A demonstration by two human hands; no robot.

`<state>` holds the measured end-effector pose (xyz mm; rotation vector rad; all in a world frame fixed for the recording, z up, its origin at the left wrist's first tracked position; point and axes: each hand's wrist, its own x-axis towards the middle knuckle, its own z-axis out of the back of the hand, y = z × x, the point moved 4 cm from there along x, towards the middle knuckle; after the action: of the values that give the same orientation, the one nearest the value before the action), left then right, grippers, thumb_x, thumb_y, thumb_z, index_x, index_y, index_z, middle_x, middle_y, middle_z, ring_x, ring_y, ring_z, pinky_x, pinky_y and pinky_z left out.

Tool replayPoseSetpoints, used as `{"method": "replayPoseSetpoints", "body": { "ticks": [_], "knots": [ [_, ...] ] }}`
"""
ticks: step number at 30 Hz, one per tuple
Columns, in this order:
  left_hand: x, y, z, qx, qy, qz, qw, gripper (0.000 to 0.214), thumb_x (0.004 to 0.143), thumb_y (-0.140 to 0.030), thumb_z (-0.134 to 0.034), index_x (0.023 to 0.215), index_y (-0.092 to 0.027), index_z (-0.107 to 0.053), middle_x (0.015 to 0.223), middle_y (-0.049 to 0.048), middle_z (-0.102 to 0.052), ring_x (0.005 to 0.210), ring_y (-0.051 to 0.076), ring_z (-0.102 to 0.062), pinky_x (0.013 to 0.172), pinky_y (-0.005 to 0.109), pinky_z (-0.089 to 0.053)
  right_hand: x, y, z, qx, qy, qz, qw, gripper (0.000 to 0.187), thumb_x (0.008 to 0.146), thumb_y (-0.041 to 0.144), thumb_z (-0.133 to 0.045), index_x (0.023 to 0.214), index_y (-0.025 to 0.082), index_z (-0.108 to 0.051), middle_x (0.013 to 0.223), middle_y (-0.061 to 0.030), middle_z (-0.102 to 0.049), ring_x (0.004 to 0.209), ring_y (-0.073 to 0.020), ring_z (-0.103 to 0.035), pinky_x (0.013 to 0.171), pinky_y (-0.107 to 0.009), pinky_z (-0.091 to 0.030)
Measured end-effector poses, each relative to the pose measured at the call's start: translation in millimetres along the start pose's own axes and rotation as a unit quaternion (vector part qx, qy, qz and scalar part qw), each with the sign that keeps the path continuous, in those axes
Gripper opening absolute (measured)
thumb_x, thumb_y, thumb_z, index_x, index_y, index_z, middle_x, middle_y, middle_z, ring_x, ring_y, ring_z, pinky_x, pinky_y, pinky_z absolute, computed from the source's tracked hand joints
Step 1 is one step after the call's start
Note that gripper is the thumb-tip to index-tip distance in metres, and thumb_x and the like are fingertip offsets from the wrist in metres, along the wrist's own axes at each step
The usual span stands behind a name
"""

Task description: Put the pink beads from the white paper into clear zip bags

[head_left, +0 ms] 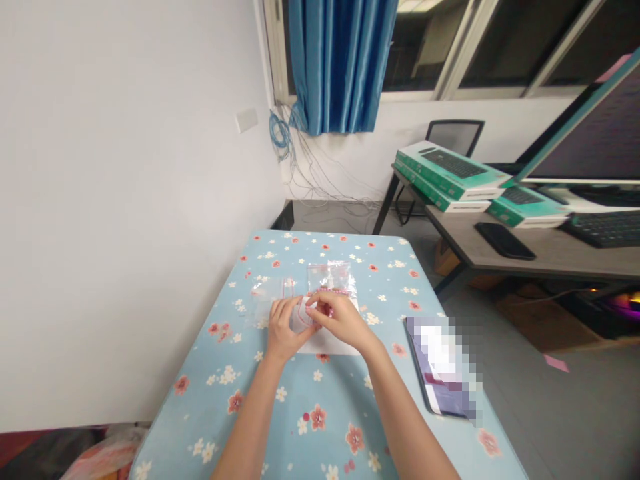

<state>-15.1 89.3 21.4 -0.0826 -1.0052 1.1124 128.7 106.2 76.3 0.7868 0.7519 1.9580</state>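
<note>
Holds both bare hands close together over the flowered, pale blue surface (210, 427), far of its middle. Curves the left grip (287, 328) around the left side of a small pale pouch (301, 320) marked by a bent red line. Leaves a wide gap between left thumb and fingers; cannot tell whether pinching the pouch. Reaches in from the right with the right grip (344, 320), fingertips drawn nearly together at the pouch; cannot tell if fully closed or on what. Places the pouch between the two, above a white sheet (325, 345). Shows pink bead-like bits (341, 291) just beyond the right knuckles, by a clear bag (325, 272) lying flat on the far side. Shows another clear bag (267, 288) to the left, partly behind the left fingers. Has a flat device (430, 380), largely pixelated, near the right edge, well apart from both hands. Carries green keyboard boxes (457, 175) and a black phone (504, 240) on a separate brown surface (463, 237), far right.
</note>
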Motion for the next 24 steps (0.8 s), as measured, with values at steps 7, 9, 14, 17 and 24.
{"method": "replayPoseSetpoints", "body": {
  "ticks": [7, 9, 14, 17, 24],
  "knots": [
    [0.2, 0.8, 0.4, -0.021, 0.003, 0.025, 0.999, 0.05, 0.069, -0.044, -0.07, 0.111, -0.02, -0.057, 0.099, 0.0077, -0.065, 0.092, 0.023, -0.057, 0.084, 0.039, -0.047, -0.3, -5.2, -1.1, 0.005, 0.006, -0.006, 1.0, 0.015, 0.085, 0.029, -0.056, 0.092, 0.019, -0.065, 0.066, 0.0016, -0.056, 0.061, -0.0115, -0.05, 0.059, -0.023, -0.037],
    [-0.5, 3.0, 0.9, -0.034, 0.0, 0.036, 0.999, 0.052, 0.067, -0.046, -0.071, 0.11, -0.02, -0.057, 0.097, 0.0073, -0.065, 0.092, 0.023, -0.057, 0.084, 0.039, -0.047, -0.7, -8.5, 2.3, 0.009, -0.003, -0.012, 1.0, 0.015, 0.086, 0.029, -0.055, 0.091, 0.019, -0.065, 0.066, 0.0013, -0.057, 0.06, -0.0115, -0.05, 0.059, -0.023, -0.037],
    [-2.6, 17.0, 2.7, -0.127, -0.035, 0.117, 0.984, 0.053, 0.069, -0.051, -0.069, 0.108, -0.018, -0.057, 0.094, 0.0076, -0.064, 0.09, 0.022, -0.06, 0.083, 0.037, -0.048, -3.2, -22.8, 12.4, -0.021, -0.019, -0.053, 0.998, 0.016, 0.086, 0.029, -0.053, 0.093, 0.02, -0.064, 0.069, 0.0008, -0.061, 0.06, -0.0117, -0.052, 0.059, -0.023, -0.036],
    [-3.9, 26.6, 1.2, -0.234, -0.062, 0.166, 0.956, 0.056, 0.071, -0.058, -0.063, 0.108, -0.016, -0.057, 0.093, 0.0081, -0.065, 0.087, 0.021, -0.062, 0.083, 0.036, -0.049, -5.3, -30.9, 8.9, -0.09, 0.024, -0.081, 0.992, 0.013, 0.082, 0.028, -0.057, 0.087, 0.02, -0.066, 0.071, -0.0005, -0.064, 0.063, -0.0131, -0.055, 0.058, -0.023, -0.034],
    [-7.7, 37.7, -6.4, -0.388, -0.064, 0.226, 0.891, 0.059, 0.068, -0.061, -0.065, 0.107, -0.017, -0.061, 0.088, 0.0069, -0.066, 0.085, 0.019, -0.063, 0.081, 0.033, -0.05, -6.3, -40.8, -13.5, -0.187, 0.093, -0.107, 0.972, 0.015, 0.078, 0.028, -0.061, 0.088, 0.021, -0.069, 0.076, -0.0027, -0.069, 0.07, -0.017, -0.06, 0.056, -0.024, -0.031]
  ]
}}
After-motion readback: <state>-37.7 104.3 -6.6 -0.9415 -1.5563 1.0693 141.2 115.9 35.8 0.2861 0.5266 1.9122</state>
